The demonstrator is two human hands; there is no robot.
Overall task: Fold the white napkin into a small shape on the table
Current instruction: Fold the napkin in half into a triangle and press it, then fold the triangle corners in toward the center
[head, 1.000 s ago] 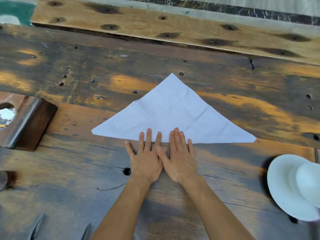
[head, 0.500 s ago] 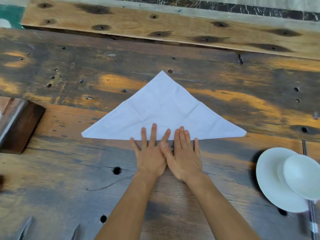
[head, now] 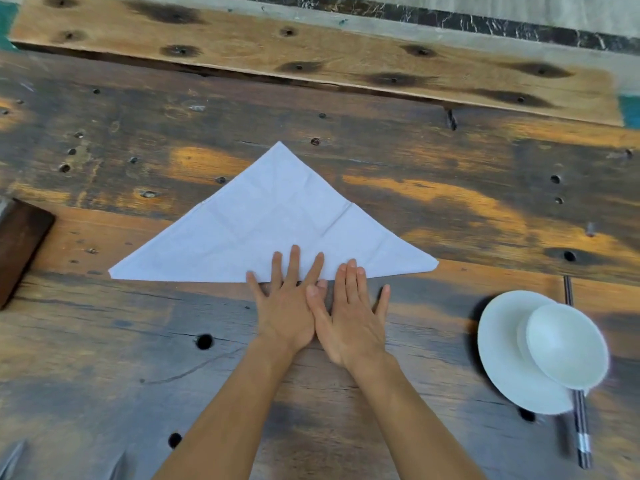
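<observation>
Two flat hands, mine, work the near edge of the napkin [head: 273, 223]. My left hand [head: 285, 313] lies palm down, fingers fanned, with the middle fingertips on the cloth. My right hand [head: 349, 317] lies against it, thumb touching the left, fingers straight. Its fingertips rest just over the fold and its little finger is splayed out on bare wood. Neither hand grips anything; both only press.

Over the last second the pair has slid rightward along that long folded edge, from about its middle to right of middle, which I take as smoothing the crease. The napkin remains one wide triangle on the middle of the table [head: 104, 341], its point away from me. By my reckoning only the first fold is set and the smaller folds are all still to come.

Near right, well apart from the cloth, a white bowl [head: 564, 344] rests on a white plate [head: 498, 358], with dark chopsticks [head: 581, 431] showing past the rim. A dark wooden block [head: 20, 244] lies at the left edge.
</observation>
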